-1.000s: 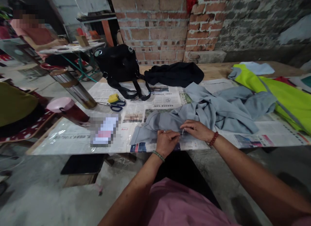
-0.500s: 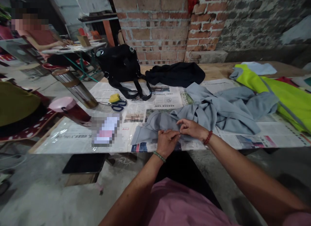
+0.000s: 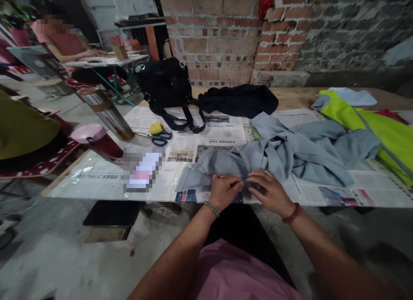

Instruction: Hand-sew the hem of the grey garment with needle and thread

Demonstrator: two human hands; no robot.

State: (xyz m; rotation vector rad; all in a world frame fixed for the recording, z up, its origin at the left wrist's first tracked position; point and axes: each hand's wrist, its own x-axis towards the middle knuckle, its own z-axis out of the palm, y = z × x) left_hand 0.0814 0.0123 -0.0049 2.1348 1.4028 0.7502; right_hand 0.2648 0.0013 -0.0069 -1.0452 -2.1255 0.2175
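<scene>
- Head view: my left hand (image 3: 223, 191) and right hand (image 3: 274, 196) face each other at the lower centre, by the near edge of the grey cloth (image 3: 275, 156).
- Left thumb and forefinger nearly meet; whether they hold anything thin, I cannot tell. Right thumb and fingers stand parted, with no visible grip.
- I judge this step fine fingertip work; the next move calls for a light, steady pinch.
- Rumpled, the cloth runs lengthwise from lower centre toward the right, its flatter end pointing left.
</scene>
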